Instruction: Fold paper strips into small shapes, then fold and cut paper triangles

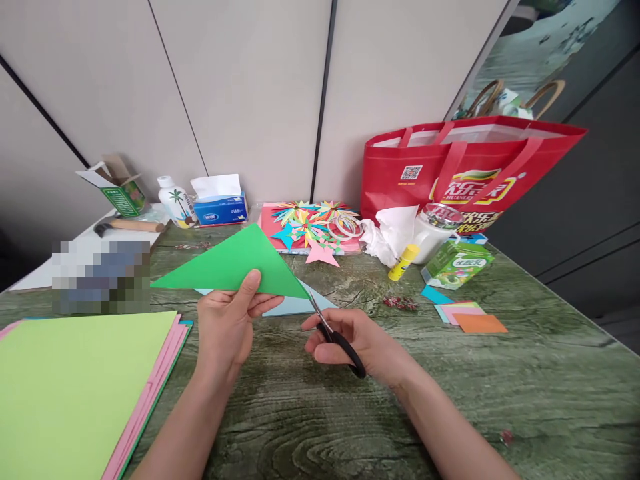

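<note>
A green paper triangle (240, 263) is pinched along its lower edge by my left hand (227, 320), the thumb on its face. My right hand (350, 340) has its fingers in the handles of black-handled scissors (345, 348). The blades meet the triangle's right corner; whether they have cut into it I cannot tell. Under and behind the green triangle lies a light blue paper piece (300, 303) on the table, partly hidden by it.
A stack of coloured paper (75, 393) is at the left. Behind are folded paper stars (305, 223), crumpled tissue (387, 233), a glue stick (404, 262), a white mug (433, 233), a green carton (457, 265) and a red bag (400, 167). Small paper rectangles (483, 323) lie right.
</note>
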Available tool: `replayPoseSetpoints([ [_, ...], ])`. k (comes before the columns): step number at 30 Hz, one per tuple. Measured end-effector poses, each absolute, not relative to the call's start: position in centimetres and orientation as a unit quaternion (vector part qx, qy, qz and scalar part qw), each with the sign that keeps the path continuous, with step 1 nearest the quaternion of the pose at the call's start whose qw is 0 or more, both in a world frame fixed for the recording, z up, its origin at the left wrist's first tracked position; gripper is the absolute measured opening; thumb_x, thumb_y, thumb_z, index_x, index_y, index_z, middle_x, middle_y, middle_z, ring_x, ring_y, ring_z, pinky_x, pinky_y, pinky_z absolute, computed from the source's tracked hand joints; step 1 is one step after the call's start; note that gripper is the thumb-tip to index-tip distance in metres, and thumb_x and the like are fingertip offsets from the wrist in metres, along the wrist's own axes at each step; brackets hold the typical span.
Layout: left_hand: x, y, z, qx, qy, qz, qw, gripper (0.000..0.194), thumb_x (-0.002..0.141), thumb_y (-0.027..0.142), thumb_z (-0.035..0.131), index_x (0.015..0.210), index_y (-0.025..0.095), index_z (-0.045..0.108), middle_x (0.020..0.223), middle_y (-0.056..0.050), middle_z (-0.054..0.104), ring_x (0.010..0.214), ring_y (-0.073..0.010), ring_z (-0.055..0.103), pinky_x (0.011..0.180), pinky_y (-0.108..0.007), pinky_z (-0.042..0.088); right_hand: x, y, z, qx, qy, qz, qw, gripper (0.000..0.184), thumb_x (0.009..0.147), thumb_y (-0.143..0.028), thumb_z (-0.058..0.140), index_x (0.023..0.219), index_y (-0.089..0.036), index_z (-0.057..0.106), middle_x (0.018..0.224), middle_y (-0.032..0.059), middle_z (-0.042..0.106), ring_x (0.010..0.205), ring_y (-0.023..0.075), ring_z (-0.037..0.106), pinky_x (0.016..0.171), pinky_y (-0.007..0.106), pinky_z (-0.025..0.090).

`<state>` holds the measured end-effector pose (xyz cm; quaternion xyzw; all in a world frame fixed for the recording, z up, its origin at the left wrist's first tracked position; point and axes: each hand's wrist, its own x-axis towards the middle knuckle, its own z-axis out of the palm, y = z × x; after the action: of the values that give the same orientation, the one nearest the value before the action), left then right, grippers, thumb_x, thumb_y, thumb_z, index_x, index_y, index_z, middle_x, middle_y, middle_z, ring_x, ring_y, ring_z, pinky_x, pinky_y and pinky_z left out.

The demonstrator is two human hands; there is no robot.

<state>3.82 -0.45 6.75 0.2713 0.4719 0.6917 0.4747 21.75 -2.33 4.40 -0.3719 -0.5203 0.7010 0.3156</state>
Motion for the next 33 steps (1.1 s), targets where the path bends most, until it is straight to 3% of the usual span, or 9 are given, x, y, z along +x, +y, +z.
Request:
replayPoseSetpoints([
  [17, 3.74, -0.14, 6.46, 0.25, 0.489, 0.68, 0.486, 0.029, 0.046, 0.024, 0.081, 0.039, 0.009, 0.058, 0.037, -0.003, 0.059, 0.039, -0.0179, 0.062, 0.048, -0.027, 0.059, 22.05, -2.25, 4.46, -0.374, -0.51, 0.72, 0.286, 0.037, 0.061, -0.03, 0.076, 0.093, -0.017, 0.063, 0.075, 0.0014, 0.064, 0.066, 0.0106, 0.055, 0.067, 0.025, 0.041],
  [33, 4.31, -0.52, 6.7, 0.278, 0.499, 0.681, 0.459, 0.024, 0.048, 0.024, 0.079, 0.042, 0.011, 0.06, 0.038, 0.0, 0.058, 0.038, -0.0164, 0.06, 0.048, -0.029, 0.059, 21.91, -2.23, 4.65, -0.397, -0.522, 0.702, 0.279, 0.039, 0.06, -0.035, 0.077, 0.092, -0.016, 0.064, 0.068, -0.0014, 0.058, 0.061, 0.0094, 0.05, 0.062, 0.024, 0.037],
])
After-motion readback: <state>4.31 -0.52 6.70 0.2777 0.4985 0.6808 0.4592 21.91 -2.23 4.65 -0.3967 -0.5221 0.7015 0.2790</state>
